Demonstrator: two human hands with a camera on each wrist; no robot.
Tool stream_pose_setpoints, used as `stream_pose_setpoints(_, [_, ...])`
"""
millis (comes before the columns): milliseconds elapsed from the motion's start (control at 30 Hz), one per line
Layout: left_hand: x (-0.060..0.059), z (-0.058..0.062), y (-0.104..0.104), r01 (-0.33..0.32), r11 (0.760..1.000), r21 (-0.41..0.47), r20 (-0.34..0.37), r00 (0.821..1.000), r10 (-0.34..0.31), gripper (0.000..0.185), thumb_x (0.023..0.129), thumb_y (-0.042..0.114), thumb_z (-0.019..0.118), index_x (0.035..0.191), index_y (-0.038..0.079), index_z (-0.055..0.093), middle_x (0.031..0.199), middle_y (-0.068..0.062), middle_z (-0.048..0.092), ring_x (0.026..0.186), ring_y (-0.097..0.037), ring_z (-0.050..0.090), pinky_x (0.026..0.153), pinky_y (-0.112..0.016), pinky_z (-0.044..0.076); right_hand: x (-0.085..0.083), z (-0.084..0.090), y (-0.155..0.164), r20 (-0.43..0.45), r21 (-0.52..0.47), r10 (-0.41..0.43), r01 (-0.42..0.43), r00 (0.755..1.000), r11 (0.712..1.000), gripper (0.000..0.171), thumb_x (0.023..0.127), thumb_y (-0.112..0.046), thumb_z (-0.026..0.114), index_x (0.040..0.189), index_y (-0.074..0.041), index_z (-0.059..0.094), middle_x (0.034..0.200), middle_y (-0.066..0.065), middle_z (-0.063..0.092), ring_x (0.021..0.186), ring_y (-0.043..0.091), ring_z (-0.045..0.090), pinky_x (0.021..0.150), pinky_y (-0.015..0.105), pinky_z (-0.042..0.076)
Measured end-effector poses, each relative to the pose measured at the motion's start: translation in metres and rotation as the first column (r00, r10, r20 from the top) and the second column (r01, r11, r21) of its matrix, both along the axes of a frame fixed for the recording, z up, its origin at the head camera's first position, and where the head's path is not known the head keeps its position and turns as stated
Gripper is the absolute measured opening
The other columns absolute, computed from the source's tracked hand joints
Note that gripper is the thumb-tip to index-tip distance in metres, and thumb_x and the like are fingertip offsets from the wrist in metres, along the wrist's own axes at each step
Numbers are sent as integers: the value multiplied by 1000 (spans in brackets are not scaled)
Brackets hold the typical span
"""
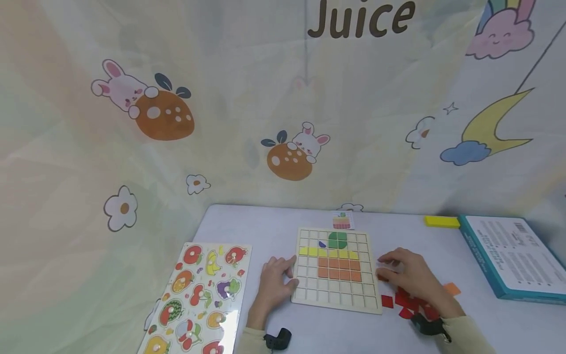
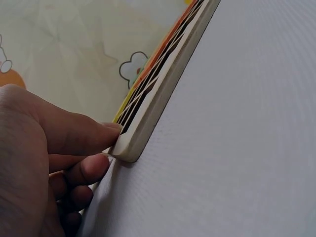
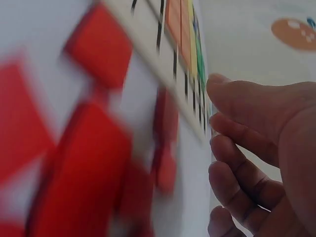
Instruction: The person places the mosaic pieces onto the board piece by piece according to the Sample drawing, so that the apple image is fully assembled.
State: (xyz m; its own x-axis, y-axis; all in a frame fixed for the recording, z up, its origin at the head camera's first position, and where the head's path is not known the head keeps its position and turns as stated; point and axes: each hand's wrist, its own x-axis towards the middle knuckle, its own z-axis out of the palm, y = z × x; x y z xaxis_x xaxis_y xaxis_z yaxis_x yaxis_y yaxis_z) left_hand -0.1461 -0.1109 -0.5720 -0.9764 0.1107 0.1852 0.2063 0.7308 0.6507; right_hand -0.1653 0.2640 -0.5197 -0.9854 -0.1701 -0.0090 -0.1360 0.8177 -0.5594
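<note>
Now my left hand [image 1: 275, 282] steadies grid board [image 1: 334, 268] lower centre of desk [image 1: 247, 226], fingers straight at edge. Right hand [image 1: 409, 275], fingers loosely bent, over red tiles [image 1: 404, 301]: thin, light, stiff, probably slippery; pinch by edges.

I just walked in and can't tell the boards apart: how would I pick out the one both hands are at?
On the white table, look between the person's left hand and right hand. There lies the pale wooden grid board, its squares partly filled with green, yellow and orange tiles. The fruit puzzle board to its left shows pictures, not a grid.
</note>
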Motion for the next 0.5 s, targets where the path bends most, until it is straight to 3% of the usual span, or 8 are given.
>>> stream_pose_setpoints(200, [0,-3,-1,1,1000,-13,3,1000,-1,61,79,16,80,140,11,70,74,16,50,83,-3,39,79,-29,32,8,11,75,148,102,-87,72,985,992,63,81,-45,90,126,-4,73,124,22,68,106,35,63,80,49,62])
stream_pose_setpoints(333, [0,-2,-1,7,1000,-15,2,1000,-7,61,80,17,80,140,11,70,75,16,50,83,-3,39,79,-28,32,13,9,111,193,146,-60,32,979,989,65,82,-49,88,126,-4,72,126,26,67,106,38,63,82,56,61])
stream_pose_setpoints(500, [1,-1,-1,4,1000,-21,-4,1000,-4,61,80,18,81,140,12,70,75,17,49,83,-2,39,79,-28,32,18,2,137,184,163,3,-34,983,986,55,81,-43,89,121,-8,75,124,19,70,111,39,62,87,64,57])
